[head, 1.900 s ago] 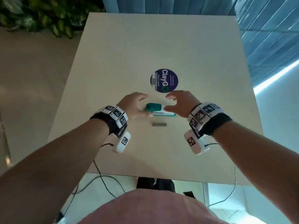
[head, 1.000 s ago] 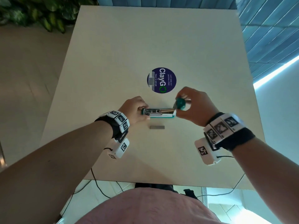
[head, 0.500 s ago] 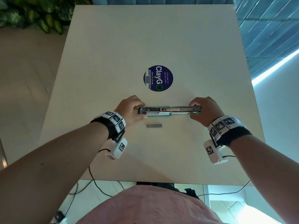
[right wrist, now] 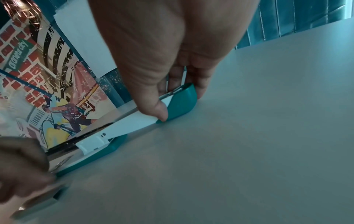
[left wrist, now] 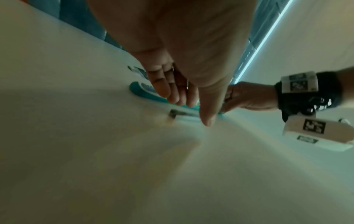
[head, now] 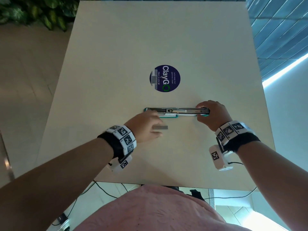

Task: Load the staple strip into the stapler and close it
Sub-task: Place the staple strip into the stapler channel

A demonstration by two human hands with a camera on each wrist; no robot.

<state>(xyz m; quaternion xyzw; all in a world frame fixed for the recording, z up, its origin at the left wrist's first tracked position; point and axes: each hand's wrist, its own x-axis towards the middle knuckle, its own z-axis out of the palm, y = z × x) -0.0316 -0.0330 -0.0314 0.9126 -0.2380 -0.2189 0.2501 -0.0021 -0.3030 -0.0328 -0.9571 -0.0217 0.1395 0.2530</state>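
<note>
Stapler (head: 176, 111) flat open near round sticker (head: 165, 78); right hand (head: 212, 115) gripping its top, left hand (head: 144, 126) loose-fingered over staple strip (head: 160, 127).

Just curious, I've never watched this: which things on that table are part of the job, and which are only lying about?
Part of the job:
stapler, opened flat, right hand holding its end
staple strip, left hand reaching for it

Just lying about:
round sticker
cables
plant

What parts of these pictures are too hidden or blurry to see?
- Staple strip: head view, left hand covers one end; touching unclear.
- Left hand: right wrist view, blurred.
- Stapler cover tip: head view, under right hand.
- Sticker small print: unreadable.
</note>
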